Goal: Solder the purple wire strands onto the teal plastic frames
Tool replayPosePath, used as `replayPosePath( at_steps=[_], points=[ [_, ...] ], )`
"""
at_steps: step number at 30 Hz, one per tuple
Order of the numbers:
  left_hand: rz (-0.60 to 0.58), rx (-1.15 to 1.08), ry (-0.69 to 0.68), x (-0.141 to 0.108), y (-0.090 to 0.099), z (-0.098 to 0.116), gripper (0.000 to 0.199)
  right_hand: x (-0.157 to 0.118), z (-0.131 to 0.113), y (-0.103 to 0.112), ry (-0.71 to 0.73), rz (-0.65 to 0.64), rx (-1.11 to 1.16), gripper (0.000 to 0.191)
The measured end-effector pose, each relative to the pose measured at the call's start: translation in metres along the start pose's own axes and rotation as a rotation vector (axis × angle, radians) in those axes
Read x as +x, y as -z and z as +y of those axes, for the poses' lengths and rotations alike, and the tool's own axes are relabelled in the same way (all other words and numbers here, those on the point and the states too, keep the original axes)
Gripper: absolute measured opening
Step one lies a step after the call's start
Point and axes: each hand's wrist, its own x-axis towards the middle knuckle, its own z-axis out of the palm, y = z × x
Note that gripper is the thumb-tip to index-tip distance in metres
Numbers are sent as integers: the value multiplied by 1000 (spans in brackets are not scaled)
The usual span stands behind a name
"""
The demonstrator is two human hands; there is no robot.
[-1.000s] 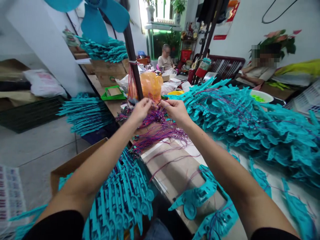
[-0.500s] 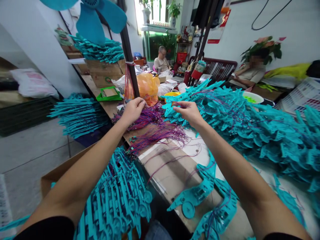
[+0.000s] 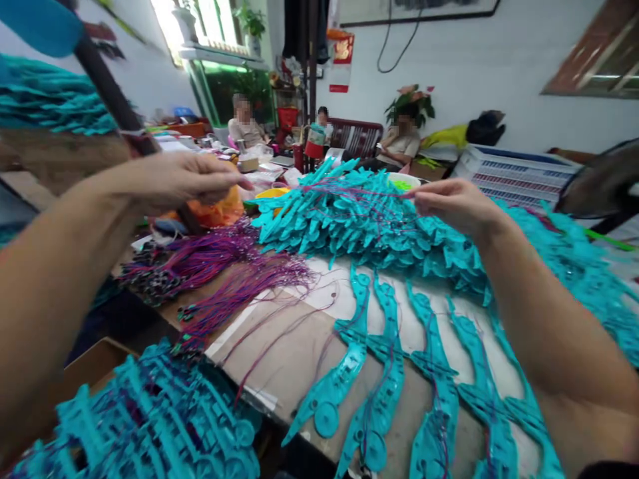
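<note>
On the counter (image 3: 304, 359), a broad heap of teal plastic parts (image 3: 349, 226) is piled, with a row of teal pieces (image 3: 349, 362) laid in front and purple-red wire bundles (image 3: 214, 256) spread at the left. The left hand (image 3: 184, 176) is blurred, fingers curled together; what is pinched there cannot be told. In the right hand (image 3: 452, 203), a thin wire (image 3: 369, 191) seems pinched, stretched leftward over the heap. If pulled low, it could be snagged by jutting edges or tangled among loose wires

One left hand (image 3: 192, 179) and one right hand (image 3: 452, 203); five teal plastic parts (image 3: 344, 372) in a row on one tabletop (image 3: 299, 359); three people (image 3: 245, 133) beyond; one red-and-white wall hanging (image 3: 342, 60); one white bowl (image 3: 415, 180).
</note>
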Motion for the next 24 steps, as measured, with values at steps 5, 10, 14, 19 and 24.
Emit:
replayPosePath(
  at_steps=[5,10,14,19,24],
  points=[
    [-291,-298,20,49,-109,10,26,-50,63,70,-133,182,-249,36],
    [-359,-483,-24,73,-196,35,26,-88,114,111,-228,400,-587,27],
    [-317,-659,-10,86,-241,56,32,-99,145,134,-317,560,-667,29],
    [-162,-536,-95,112,-301,76,23,-106,163,145,-500,585,-942,30],
    [-81,-73,-228,138,-354,82,19,-125,171,158,-655,470,-1033,30]
  ],
)
